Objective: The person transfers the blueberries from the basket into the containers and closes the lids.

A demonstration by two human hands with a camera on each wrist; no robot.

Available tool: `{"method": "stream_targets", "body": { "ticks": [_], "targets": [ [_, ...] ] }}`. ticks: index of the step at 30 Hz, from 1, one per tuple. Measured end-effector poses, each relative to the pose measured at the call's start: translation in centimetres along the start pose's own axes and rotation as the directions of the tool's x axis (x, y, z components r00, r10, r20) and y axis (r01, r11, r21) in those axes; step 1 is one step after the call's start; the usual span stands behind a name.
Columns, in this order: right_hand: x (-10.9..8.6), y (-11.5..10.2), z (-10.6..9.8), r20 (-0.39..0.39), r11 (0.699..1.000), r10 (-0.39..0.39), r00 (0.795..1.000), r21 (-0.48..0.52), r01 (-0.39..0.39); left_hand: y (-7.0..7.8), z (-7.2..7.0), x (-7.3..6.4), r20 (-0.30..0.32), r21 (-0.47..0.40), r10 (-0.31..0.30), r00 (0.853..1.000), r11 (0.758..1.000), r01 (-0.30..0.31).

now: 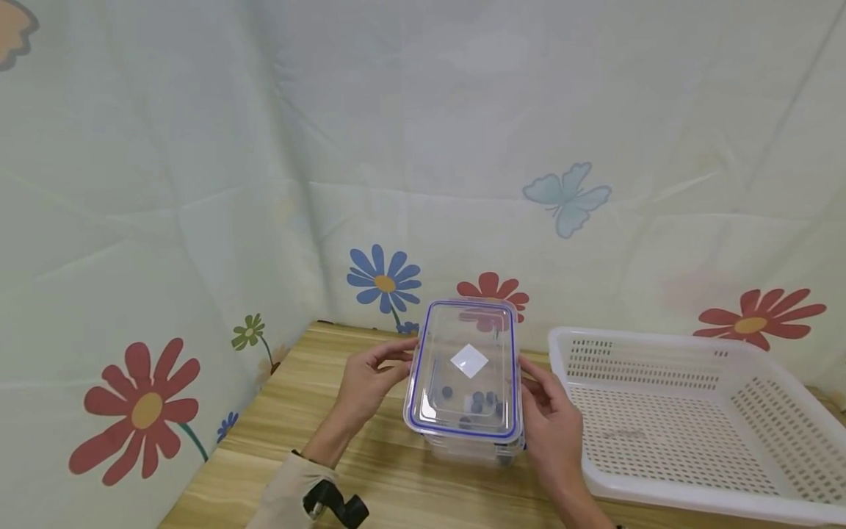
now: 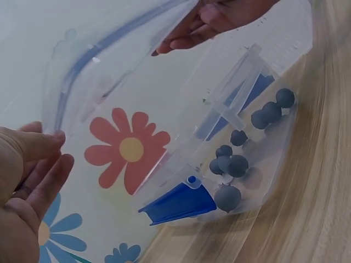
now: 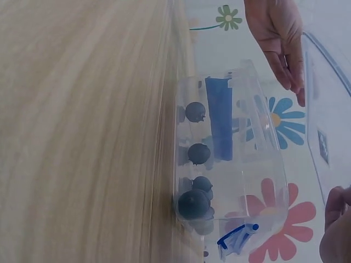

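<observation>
A clear lid [image 1: 463, 323] with a blue seal and a white diamond label is held above a clear plastic box [image 1: 459, 446]. My left hand [image 1: 373, 378] pinches its left edge between thumb and fingers. On the opposite edge, my right hand [image 1: 551, 419] grips it with curled fingers. Both wrist views show a gap between the tilted lid [image 2: 118, 60] and the box, which stands on the table. Several blueberries [image 2: 227, 197] lie on the box's floor. Blue latch flaps [image 2: 181, 205] hang out from the box's sides.
To the right stands a large white perforated basket [image 1: 700, 496], close beside my right hand. The wood-grain table [image 1: 383, 477] ends at a pale curtain [image 1: 429, 147] printed with flowers and a butterfly. A black mount [image 1: 335, 503] sits on my left wrist.
</observation>
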State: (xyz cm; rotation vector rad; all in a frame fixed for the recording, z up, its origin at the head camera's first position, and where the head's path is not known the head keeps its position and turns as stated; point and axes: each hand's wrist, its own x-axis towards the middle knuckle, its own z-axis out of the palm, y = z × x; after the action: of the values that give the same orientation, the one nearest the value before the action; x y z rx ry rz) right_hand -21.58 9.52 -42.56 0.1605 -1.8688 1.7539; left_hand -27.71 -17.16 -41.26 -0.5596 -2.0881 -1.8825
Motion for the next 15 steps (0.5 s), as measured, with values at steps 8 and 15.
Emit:
{"method": "stream_targets", "body": {
  "ticks": [8, 15],
  "targets": [
    [0.22, -0.07, -0.02, -0.004, 0.999, -0.023, 1.000, 0.032, 0.023, -0.34, 0.18, 0.02, -0.022, -0.036, 0.148, 0.989, 0.988, -0.149],
    [0.33, -0.28, 0.06, -0.035, 0.992, -0.100, 0.994, 0.079, 0.103, -0.19, 0.34, 0.01, -0.049, -0.075, 0.224, 0.973, 0.971, -0.227]
  ]
}}
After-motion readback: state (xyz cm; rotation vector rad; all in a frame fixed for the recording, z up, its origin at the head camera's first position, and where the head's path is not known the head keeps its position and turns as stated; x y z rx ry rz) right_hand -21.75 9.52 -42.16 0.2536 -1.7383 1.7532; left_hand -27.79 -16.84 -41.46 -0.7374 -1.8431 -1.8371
